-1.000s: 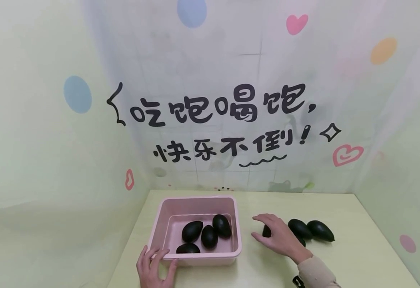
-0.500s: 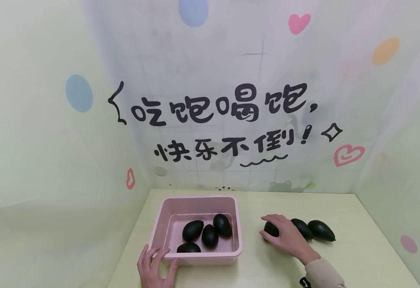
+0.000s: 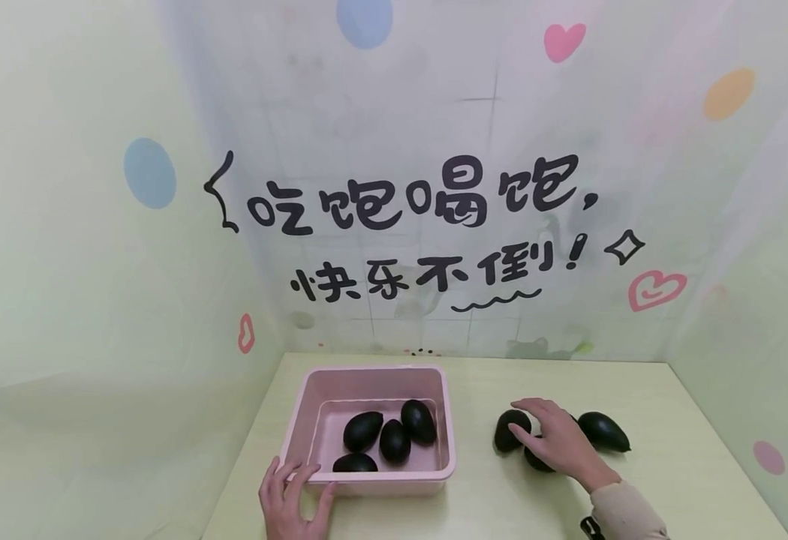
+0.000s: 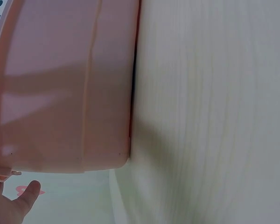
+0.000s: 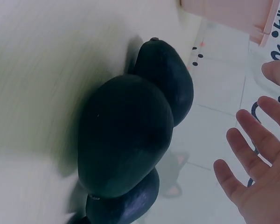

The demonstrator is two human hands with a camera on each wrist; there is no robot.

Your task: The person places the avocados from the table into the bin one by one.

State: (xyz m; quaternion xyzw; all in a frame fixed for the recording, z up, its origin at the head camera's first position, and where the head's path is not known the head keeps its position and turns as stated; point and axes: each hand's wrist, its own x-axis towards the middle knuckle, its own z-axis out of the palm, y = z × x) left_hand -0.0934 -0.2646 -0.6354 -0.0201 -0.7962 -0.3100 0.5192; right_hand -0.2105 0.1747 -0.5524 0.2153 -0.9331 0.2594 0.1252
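Observation:
My left hand [image 3: 293,499] is at the near left corner of a pink plastic bin [image 3: 380,487], its fingertips over the rim. In the left wrist view its thumb [image 4: 31,192] shows apart from the bin wall. Several dark green-black avocados [image 3: 363,431] lie inside the bin. My right hand [image 3: 559,442] hovers over more avocados on the table, fingers spread and nothing held. One avocado [image 3: 507,433] lies by its fingertips, another [image 3: 538,454] under the thumb side, partly hidden. In the right wrist view a large avocado [image 5: 126,135] overlaps two neighbours, apart from the spread fingers.
The far right avocado [image 3: 603,431] lies beyond my right hand. A pale wood-grain table [image 3: 482,495] carries everything, ending at a printed curtain [image 3: 394,322] behind, with similar curtains at both sides. The bin stands left of the loose avocados.
My right hand has moved right across the loose avocados, bringing the leftmost one into fuller view. My left hand stays at the bin rim.

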